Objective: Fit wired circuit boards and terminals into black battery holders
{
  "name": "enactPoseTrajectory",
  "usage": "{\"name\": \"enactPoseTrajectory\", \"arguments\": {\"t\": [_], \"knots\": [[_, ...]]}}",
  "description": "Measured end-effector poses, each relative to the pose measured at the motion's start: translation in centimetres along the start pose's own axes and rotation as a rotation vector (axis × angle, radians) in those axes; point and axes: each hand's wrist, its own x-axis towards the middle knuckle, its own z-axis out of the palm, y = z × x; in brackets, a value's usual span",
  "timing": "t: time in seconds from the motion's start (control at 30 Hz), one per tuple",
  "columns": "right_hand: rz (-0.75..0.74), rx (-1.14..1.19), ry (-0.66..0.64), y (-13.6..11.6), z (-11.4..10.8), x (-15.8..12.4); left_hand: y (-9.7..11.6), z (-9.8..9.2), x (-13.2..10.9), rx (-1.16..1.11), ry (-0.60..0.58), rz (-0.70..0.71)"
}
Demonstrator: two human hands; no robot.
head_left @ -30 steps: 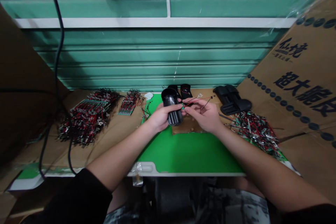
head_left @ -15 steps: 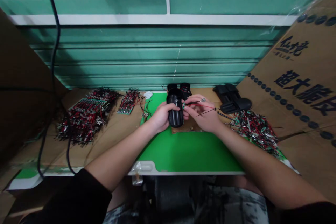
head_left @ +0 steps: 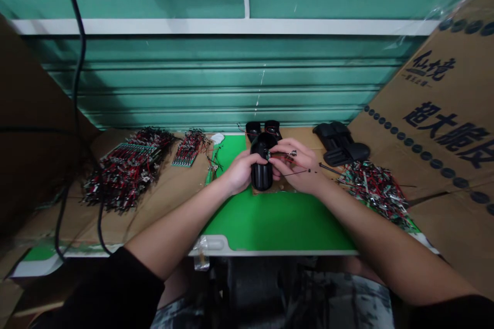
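My left hand point(head_left: 240, 171) is wrapped round a black plastic housing point(head_left: 261, 168), which it holds upright over the green mat point(head_left: 278, 223). My right hand point(head_left: 298, 165) pinches a small wired part point(head_left: 287, 156) with red and black leads against the housing's upper end. The leads trail out to the right over my fingers. Both hands meet at the housing, just above a brown cardboard scrap point(head_left: 270, 190) on the mat.
Two more black housings point(head_left: 263, 128) stand behind the hands, and a stack of black shells point(head_left: 341, 145) lies to the right. Piles of red-and-black wired boards lie at left point(head_left: 123, 169), centre-left point(head_left: 190, 148) and right point(head_left: 376, 190). Cardboard walls point(head_left: 436, 128) flank the bench; a black cable point(head_left: 77, 87) hangs at left.
The housing has shifted slightly right and tilted more upright. My right hand has closed in on its top, drawing the wired part and its leads in toward the opening.
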Motion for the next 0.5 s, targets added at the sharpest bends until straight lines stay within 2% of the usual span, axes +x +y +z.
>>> {"name": "enactPoseTrajectory", "arguments": {"t": [0.27,0.4,0.5], "knots": [[-0.013,-0.048,-0.031,0.21,-0.04,-0.03,-0.37,-0.09,0.15,0.001,0.04,0.0],[-0.047,-0.037,-0.024,0.34,-0.02,-0.02,-0.71,0.01,0.49,-0.017,0.109,0.026],[-0.009,0.002,-0.039,0.28,0.02,-0.01,-0.88,0.06,0.71,-0.014,0.17,0.046]]}}
